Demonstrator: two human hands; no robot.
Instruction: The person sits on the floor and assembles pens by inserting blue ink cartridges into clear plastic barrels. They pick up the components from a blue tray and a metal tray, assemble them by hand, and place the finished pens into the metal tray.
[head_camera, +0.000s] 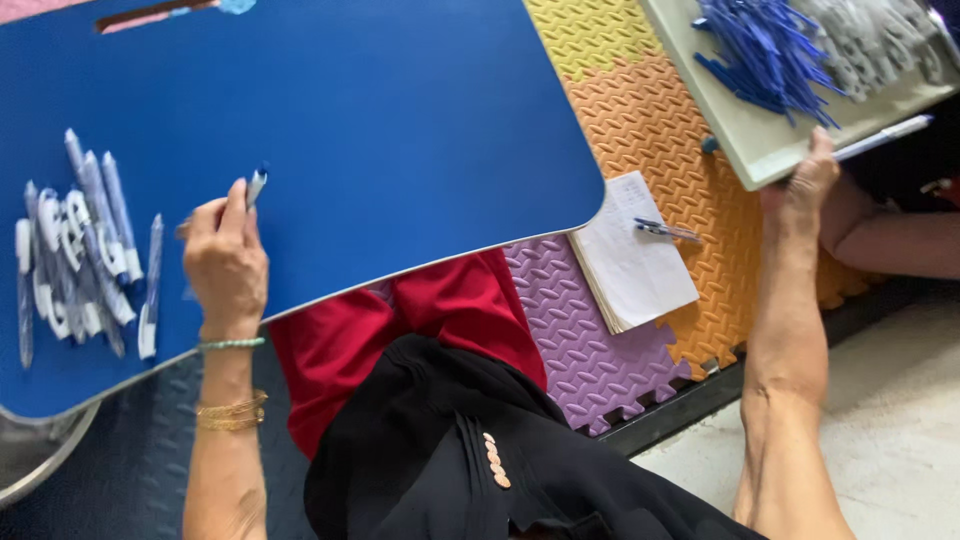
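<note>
We see the left hand (225, 262), fingers pressed together in a grip pinching a white pen (256, 187) upright over the blue tabletop (400, 130). A pile of similar pens (75, 250) lies just to its left. The right hand (800, 190) grips the edge of a pale tray (760, 140) of blue pen parts (765, 50) on the foam floor mats (640, 110).

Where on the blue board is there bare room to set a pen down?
The blue board is bare across its middle and right, from the left hand, which holds a pen, to the rounded edge by the notepad. The far left is crowded with the pen pile. The pale tray by the right hand is full.
</note>
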